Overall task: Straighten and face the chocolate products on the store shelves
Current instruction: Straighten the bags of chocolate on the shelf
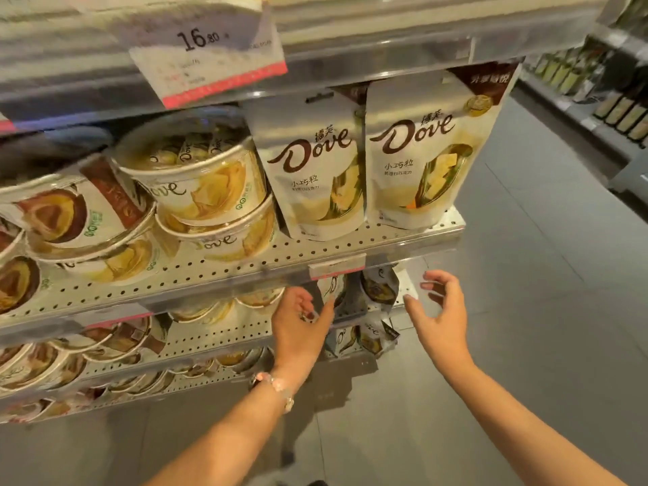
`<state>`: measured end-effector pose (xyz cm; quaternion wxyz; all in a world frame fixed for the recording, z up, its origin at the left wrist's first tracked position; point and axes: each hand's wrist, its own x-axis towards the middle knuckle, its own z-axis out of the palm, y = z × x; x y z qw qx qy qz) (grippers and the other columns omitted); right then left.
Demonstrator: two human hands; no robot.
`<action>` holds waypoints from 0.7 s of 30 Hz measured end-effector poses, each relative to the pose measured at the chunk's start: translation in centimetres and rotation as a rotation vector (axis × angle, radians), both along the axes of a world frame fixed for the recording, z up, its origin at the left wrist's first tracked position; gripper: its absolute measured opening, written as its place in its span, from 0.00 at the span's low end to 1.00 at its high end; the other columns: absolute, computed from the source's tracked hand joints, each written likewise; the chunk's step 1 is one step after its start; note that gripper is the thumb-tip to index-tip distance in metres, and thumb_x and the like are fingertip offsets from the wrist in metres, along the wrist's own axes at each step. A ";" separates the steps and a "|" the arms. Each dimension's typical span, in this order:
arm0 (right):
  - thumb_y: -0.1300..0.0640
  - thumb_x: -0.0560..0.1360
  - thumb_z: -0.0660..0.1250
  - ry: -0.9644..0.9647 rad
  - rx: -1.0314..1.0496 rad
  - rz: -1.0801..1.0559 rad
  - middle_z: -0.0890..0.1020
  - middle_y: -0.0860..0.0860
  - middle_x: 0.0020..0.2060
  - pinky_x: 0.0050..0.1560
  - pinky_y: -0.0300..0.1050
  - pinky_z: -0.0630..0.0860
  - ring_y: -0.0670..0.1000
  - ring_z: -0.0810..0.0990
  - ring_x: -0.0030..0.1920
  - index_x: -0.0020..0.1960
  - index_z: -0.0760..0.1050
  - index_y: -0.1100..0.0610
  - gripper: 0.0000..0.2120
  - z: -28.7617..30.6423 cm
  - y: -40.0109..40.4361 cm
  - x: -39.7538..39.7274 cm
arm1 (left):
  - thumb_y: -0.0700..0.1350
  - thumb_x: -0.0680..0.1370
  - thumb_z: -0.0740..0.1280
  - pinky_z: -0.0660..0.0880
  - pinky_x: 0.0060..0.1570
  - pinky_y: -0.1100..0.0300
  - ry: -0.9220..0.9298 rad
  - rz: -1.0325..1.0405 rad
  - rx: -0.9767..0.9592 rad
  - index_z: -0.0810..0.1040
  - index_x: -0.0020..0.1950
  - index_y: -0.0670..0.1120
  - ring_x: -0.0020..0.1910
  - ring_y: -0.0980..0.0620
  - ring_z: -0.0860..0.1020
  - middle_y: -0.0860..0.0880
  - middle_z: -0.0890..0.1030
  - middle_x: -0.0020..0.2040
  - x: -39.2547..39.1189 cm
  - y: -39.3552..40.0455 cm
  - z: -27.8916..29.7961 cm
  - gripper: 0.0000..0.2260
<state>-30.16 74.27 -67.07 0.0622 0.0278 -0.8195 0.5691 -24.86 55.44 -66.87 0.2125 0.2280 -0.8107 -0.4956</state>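
Note:
Two white Dove pouches [315, 170] [427, 152] stand upright and face out at the right end of the middle shelf [210, 275]. Left of them, round Dove tubs [196, 173] sit stacked and tilted, with brown-labelled tubs [63, 212] further left. On the shelf below, smaller Dove pouches [380, 285] lean, half hidden under the shelf edge. My left hand [301, 327] reaches under that edge, fingers loosely curled, its thumb against the left side of a pouch [342, 298]. To the right of the pouches my right hand [438, 317] hovers with fingers spread, holding nothing.
A price card reading 16.80 [207, 61] hangs from the top shelf rail. A small label [336, 266] is clipped to the middle shelf edge. More tubs [115, 338] and pouches [371, 336] fill lower shelves. Grey aisle floor [526, 310] lies right; another stocked shelf [617, 107] stands far right.

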 end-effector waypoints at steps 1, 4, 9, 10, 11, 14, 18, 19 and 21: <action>0.62 0.70 0.71 0.003 0.013 0.022 0.73 0.46 0.52 0.56 0.40 0.70 0.43 0.73 0.53 0.56 0.67 0.50 0.20 -1.9 -0.2 0.0 | 0.42 0.68 0.74 0.69 0.35 0.65 0.010 -0.008 -0.005 0.67 0.38 0.54 0.32 0.59 0.70 0.52 0.71 0.33 -0.1 -0.2 -1.7 0.16; 0.60 0.69 0.72 0.027 0.018 0.007 0.73 0.45 0.53 0.57 0.39 0.69 0.43 0.72 0.54 0.58 0.66 0.49 0.23 -7.3 -0.6 -1.0 | 0.44 0.67 0.76 0.72 0.40 0.56 0.062 -0.003 -0.036 0.67 0.42 0.57 0.39 0.53 0.72 0.52 0.72 0.39 -0.9 -0.5 -7.0 0.18; 0.57 0.66 0.76 0.077 -0.127 -0.022 0.74 0.39 0.52 0.51 0.23 0.68 0.36 0.73 0.53 0.62 0.66 0.46 0.31 -14.6 -2.6 -3.9 | 0.44 0.64 0.79 0.71 0.45 0.73 0.219 0.011 0.034 0.66 0.57 0.54 0.50 0.64 0.74 0.58 0.73 0.51 -4.0 -0.4 -13.8 0.29; 0.58 0.66 0.77 0.112 -0.166 0.000 0.75 0.38 0.52 0.49 0.23 0.70 0.34 0.74 0.52 0.61 0.67 0.46 0.30 -15.7 -3.1 -4.6 | 0.43 0.63 0.79 0.71 0.43 0.75 0.253 -0.016 0.070 0.66 0.57 0.56 0.50 0.68 0.74 0.59 0.73 0.52 -4.9 -0.4 -14.6 0.30; 0.60 0.66 0.76 0.147 -0.202 0.018 0.76 0.39 0.51 0.48 0.23 0.71 0.33 0.75 0.51 0.61 0.68 0.48 0.28 -16.9 -3.6 -5.3 | 0.43 0.63 0.79 0.72 0.43 0.74 0.268 -0.048 0.099 0.65 0.56 0.59 0.50 0.69 0.74 0.59 0.73 0.53 -5.7 -0.5 -15.4 0.31; 0.61 0.66 0.76 0.199 -0.226 -0.023 0.79 0.41 0.47 0.41 0.20 0.70 0.30 0.76 0.44 0.60 0.72 0.53 0.25 -19.3 -4.5 -7.2 | 0.44 0.64 0.79 0.76 0.46 0.67 0.292 -0.077 0.112 0.64 0.52 0.64 0.50 0.65 0.77 0.59 0.76 0.53 -7.4 -0.7 -17.8 0.29; 0.60 0.69 0.74 0.207 -0.250 -0.041 0.78 0.39 0.42 0.39 0.26 0.70 0.39 0.78 0.44 0.56 0.75 0.52 0.17 -20.3 -4.9 -9.2 | 0.42 0.65 0.78 0.76 0.39 0.71 0.360 -0.043 0.055 0.68 0.47 0.58 0.43 0.68 0.78 0.58 0.78 0.48 -8.9 -1.3 -19.4 0.23; 0.60 0.70 0.73 0.222 -0.251 -0.038 0.78 0.40 0.42 0.41 0.31 0.71 0.44 0.79 0.45 0.53 0.75 0.52 0.14 -20.2 -4.8 -9.5 | 0.40 0.66 0.77 0.75 0.38 0.72 0.362 -0.037 0.055 0.69 0.47 0.56 0.41 0.68 0.78 0.57 0.79 0.48 -9.1 -1.5 -19.4 0.21; 0.61 0.70 0.72 0.237 -0.255 0.001 0.78 0.40 0.40 0.45 0.38 0.73 0.47 0.79 0.46 0.51 0.75 0.51 0.12 -19.8 -4.4 -9.9 | 0.38 0.67 0.76 0.75 0.40 0.71 0.356 -0.040 0.037 0.72 0.48 0.52 0.40 0.67 0.78 0.52 0.81 0.50 -9.3 -1.9 -19.3 0.17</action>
